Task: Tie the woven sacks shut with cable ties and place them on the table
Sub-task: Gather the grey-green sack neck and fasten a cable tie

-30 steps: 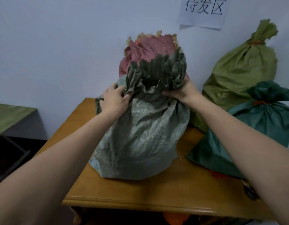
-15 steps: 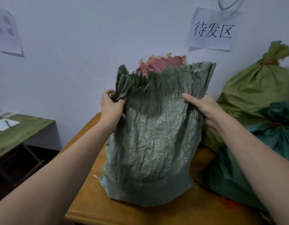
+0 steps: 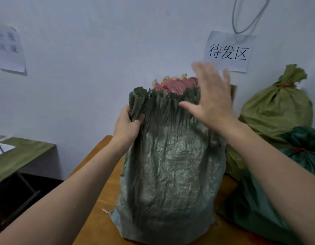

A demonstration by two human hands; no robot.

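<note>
Grey-green woven sack (image 3: 171, 165) stands upright on the wooden table (image 3: 100, 218), its mouth open and pleated, with no tie around it yet. The left hand (image 3: 127, 124) grips the left corner of the mouth, fingers curled into the folds. The right hand (image 3: 211, 98) is spread flat and holds nothing. It is blurred in front of the upper right of the sack, and I cannot tell whether it touches the fabric.

With only 1 corner held, the right side of the mouth has nothing supporting it. It could sag outward and let the pleats fall apart, which would make the neck harder to gather. The sack looks soft and loosely filled, so a hard sideways sweep of the open hand could tip it toward the teal sack (image 3: 259, 209) lying just beside it.

A red sack (image 3: 176, 85) stands right behind, its top showing over the rim. A careless gather could catch that fabric in the bunch as well. The woven material looks slick, so a loose squeeze of the neck may slip open before anything is cinched.

No loose cable tie is in view, so fetching 1 probably means freeing a hand, and the bunch could spring back. The olive sack (image 3: 275, 110) behind is already tied off.
</note>
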